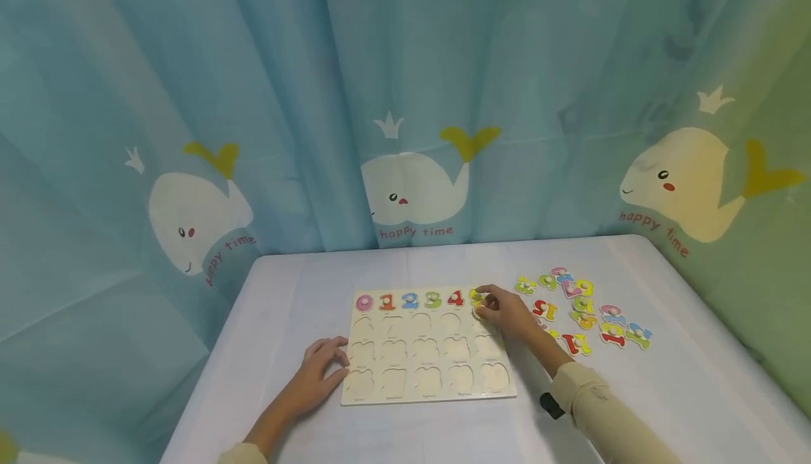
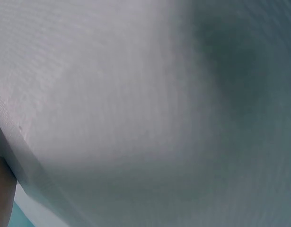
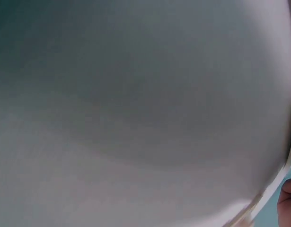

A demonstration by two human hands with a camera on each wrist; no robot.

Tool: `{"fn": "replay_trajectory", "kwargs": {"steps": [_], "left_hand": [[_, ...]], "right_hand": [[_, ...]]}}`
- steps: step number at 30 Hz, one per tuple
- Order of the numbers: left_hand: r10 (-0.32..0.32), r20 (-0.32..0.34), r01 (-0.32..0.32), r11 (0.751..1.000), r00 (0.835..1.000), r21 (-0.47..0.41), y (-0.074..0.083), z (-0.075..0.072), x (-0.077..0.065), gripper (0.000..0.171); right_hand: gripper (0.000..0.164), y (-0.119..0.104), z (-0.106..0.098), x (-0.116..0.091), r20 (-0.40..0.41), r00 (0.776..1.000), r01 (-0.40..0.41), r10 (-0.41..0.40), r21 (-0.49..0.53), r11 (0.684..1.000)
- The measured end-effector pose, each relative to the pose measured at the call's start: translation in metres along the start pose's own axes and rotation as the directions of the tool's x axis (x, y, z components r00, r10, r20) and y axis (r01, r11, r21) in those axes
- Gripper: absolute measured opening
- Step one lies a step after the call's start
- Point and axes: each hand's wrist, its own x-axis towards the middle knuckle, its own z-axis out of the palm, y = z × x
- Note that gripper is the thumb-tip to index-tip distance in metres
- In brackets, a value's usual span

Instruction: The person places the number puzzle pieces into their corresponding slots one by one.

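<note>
In the head view a pale wooden number puzzle board (image 1: 408,402) lies flat on the table. Number pieces 0 to 4 fill its top row from the left; the rows below are bare recesses. At the top right corner my right hand (image 1: 507,315) pinches a yellow number piece (image 1: 474,296), partly hidden by the fingers. My left hand (image 1: 317,372) rests beside the board, its relaxed fingertips touching the left edge. Both wrist views show mostly blurred pale surface, with a bit of skin (image 2: 2,191) at the left one's lower left and a fingertip (image 3: 288,189) at the right one's lower right.
Several loose number pieces (image 1: 612,334) lie scattered right of the board, some overlapping. A small black object (image 1: 551,405) lies under the right forearm. The white-covered table (image 1: 304,281) backs onto a blue whale-print curtain (image 1: 285,98).
</note>
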Motion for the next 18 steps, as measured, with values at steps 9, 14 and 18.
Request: {"fn": "replay_trajectory", "kwargs": {"steps": [9,14,18], "left_hand": [[-0.005,-0.009,0.005,1.000,1.000,-0.010,-0.002,0.006,0.004,0.014],[-0.029,-0.018,0.028,1.000,0.999,-0.011,-0.001,0.005,0.000,0.015],[-0.036,-0.019,0.035,0.999,0.999,-0.014,-0.002,0.002,-0.001,0.014]], "right_hand": [[0.034,-0.028,0.029,0.012,0.008,0.998,0.066,-0.066,0.072,0.995],[0.035,-0.045,0.049,0.016,0.062,0.996,0.059,-0.065,0.086,0.995],[0.034,-0.058,0.063,0.017,0.099,0.991,0.086,-0.094,0.075,0.993]]}}
